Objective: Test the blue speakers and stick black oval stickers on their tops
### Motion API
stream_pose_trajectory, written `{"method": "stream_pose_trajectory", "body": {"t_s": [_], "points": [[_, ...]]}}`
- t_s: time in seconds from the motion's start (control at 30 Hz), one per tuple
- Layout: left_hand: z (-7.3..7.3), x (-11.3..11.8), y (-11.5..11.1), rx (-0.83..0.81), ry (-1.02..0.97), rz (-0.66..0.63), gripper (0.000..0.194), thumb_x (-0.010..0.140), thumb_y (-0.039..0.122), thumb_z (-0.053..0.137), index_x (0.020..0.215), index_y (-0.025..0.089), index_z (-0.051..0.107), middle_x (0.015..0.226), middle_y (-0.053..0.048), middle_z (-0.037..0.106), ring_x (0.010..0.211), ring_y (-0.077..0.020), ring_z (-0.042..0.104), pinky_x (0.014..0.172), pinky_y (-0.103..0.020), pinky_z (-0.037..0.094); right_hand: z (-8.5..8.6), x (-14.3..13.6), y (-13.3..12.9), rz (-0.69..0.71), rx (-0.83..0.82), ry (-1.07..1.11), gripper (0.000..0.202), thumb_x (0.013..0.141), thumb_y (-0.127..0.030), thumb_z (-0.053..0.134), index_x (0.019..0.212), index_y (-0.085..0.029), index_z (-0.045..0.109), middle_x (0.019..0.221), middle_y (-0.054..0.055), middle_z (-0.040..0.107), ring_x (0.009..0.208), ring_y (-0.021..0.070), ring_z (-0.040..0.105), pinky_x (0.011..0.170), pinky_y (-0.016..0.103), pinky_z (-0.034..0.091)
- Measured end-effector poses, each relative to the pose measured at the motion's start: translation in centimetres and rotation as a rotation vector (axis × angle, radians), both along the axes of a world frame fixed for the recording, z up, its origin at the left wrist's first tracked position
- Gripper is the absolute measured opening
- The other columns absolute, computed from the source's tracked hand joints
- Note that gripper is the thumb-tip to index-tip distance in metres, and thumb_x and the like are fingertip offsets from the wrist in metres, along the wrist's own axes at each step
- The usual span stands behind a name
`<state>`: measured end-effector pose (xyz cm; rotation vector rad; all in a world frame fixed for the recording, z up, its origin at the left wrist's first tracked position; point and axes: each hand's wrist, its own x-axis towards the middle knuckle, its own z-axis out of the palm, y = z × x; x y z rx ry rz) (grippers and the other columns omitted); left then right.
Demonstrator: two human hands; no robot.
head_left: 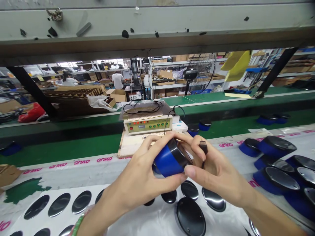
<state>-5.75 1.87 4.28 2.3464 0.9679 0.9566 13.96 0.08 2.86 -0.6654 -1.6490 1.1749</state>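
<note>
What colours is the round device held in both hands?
The device is blue with a black rim, clearest in the head view.

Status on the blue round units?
Looks done: glossy-topped blue units grouped at right. In hand: blue-and-black cylinder between left hand and right hand, black connector in the latter. Probably left: glossy black discs on white sheet.

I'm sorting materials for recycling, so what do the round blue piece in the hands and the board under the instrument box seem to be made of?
The round blue piece looks like smooth plastic with a glossy black rim, judging by its even colour and highlights; coated metal is possible. The board looks like unfinished wood or plywood, from its pale tan, matt surface.
</note>
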Motion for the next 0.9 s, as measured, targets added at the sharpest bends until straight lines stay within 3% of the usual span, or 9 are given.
{"method": "stream_pose_trajectory", "body": {"t_s": [0.3,0.5,0.63,0.8,0.9], "points": [[0.2,-0.1,-0.3,-0.047,0.006,0.022,0.075,0.077,0.037,0.071,0.140,0.042,0.030,0.138,0.006,0.043,0.127,-0.0114,0.045,0.104,-0.017,0.038,-0.3,0.5,0.4,-0.050,0.039,-0.034,0.028,0.086,-0.025,0.066,0.078,-0.024,0.040,0.138,-0.004,0.047,0.131,0.0218,0.042,0.103,0.038,0.043],[0.5,-0.3,-0.4,-0.094,-0.012,0.017,0.072,0.076,0.039,0.072,0.137,0.044,0.033,0.137,0.007,0.046,0.126,-0.0144,0.046,0.108,-0.023,0.036,-0.7,0.4,0.4,-0.094,0.064,-0.070,0.017,0.086,-0.031,0.066,0.094,-0.029,0.051,0.128,-0.001,0.052,0.121,0.0216,0.049,0.095,0.038,0.048],[0.6,-0.3,-0.4,-0.118,-0.028,0.010,0.069,0.076,0.041,0.072,0.135,0.044,0.036,0.135,0.006,0.048,0.125,-0.0165,0.048,0.109,-0.027,0.036,-0.8,0.6,0.5,-0.133,0.070,-0.098,0.024,0.084,-0.033,0.068,0.084,-0.025,0.045,0.122,0.003,0.053,0.113,0.0231,0.053,0.090,0.040,0.050],[0.9,-0.2,-0.7,-0.061,-0.002,-0.020,0.074,0.074,0.031,0.074,0.134,0.050,0.034,0.135,0.010,0.048,0.124,-0.0147,0.047,0.103,-0.023,0.040,-0.3,0.7,0.2,-0.066,0.056,-0.084,0.036,0.085,-0.034,0.066,0.074,-0.023,0.033,0.136,0.003,0.047,0.121,0.0243,0.049,0.098,0.042,0.043],[1.0,-0.2,-0.9,-0.051,0.012,-0.061,0.074,0.076,0.031,0.073,0.133,0.053,0.032,0.136,0.012,0.046,0.125,-0.0142,0.046,0.101,-0.021,0.041,-0.2,0.9,0.2,-0.016,0.007,-0.068,0.037,0.084,-0.037,0.066,0.075,-0.024,0.033,0.140,0.005,0.045,0.113,0.0250,0.054,0.087,0.041,0.049]]}}
